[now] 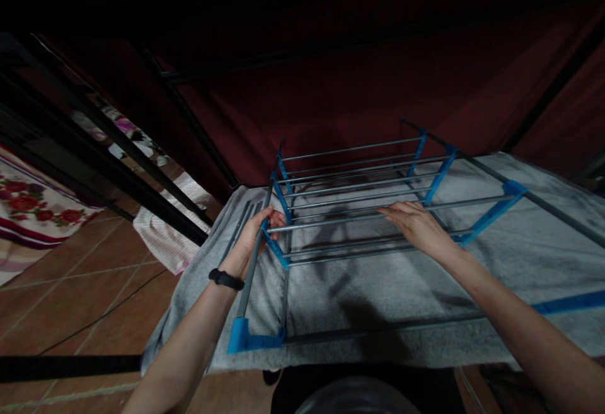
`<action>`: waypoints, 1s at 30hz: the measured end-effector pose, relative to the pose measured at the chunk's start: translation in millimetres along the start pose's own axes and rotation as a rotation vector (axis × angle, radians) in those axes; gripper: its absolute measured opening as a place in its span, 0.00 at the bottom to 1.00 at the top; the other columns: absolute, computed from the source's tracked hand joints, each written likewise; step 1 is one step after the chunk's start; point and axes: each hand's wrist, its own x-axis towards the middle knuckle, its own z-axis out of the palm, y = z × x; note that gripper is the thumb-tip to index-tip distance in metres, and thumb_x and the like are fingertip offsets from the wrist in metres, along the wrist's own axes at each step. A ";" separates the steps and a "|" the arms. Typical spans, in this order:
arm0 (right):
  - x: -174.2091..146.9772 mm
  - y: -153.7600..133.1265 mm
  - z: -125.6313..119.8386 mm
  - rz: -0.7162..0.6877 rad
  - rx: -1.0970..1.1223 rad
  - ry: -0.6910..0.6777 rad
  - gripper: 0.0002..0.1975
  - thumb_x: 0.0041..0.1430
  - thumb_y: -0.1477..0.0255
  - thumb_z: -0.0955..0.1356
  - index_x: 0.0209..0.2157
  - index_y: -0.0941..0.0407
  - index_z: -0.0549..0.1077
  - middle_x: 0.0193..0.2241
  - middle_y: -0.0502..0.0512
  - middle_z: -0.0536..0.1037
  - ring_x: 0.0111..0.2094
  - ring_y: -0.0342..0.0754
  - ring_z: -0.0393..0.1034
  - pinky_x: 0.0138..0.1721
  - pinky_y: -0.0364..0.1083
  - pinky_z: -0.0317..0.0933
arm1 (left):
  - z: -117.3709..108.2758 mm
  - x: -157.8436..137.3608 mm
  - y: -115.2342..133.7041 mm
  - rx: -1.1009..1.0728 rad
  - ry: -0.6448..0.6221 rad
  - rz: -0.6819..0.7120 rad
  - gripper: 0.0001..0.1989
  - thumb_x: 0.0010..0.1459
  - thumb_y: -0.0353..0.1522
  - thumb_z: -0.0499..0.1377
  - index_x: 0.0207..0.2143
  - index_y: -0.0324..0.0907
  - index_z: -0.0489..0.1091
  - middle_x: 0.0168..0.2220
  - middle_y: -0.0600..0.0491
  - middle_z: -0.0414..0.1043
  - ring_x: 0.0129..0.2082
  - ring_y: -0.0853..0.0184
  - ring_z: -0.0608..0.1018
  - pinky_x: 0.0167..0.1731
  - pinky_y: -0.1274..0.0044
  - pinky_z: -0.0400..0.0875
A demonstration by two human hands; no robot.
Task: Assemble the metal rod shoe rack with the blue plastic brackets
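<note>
A rack of grey metal tubes with blue plastic brackets (490, 213) lies on a grey blanket (331, 300). My left hand (255, 234), a dark band on its wrist, is wrapped round the left side tube at a blue bracket, where the nearest upper crossbar (326, 222) meets it. Farther right along that same crossbar, my right hand (416, 225) grips it from above with fingers pressed together. Its fingertips are partly hidden. Several more crossbars run parallel behind, between the two sides. A blue corner piece (241, 337) sits at the near left end.
Loose grey tubes (239, 225) lie on the blanket left of the rack. Dark metal posts (113, 168) and a dark red cloth (340, 99) stand around it. On the tiled floor (89, 288) are a striped cloth (165, 237) and a thin cable. A flowered cloth (33, 206) hangs far left.
</note>
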 end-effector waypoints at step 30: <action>-46.8 81.4 -129.6 0.395 -0.355 0.310 0.28 0.71 0.56 0.61 0.60 0.60 0.74 0.56 0.73 0.76 0.61 0.64 0.68 0.64 0.63 0.61 | -1.4 3.7 5.5 0.042 0.026 -0.069 0.18 0.52 0.44 0.67 0.31 0.37 0.76 0.21 0.51 0.73 0.14 0.72 0.69 0.14 0.80 0.61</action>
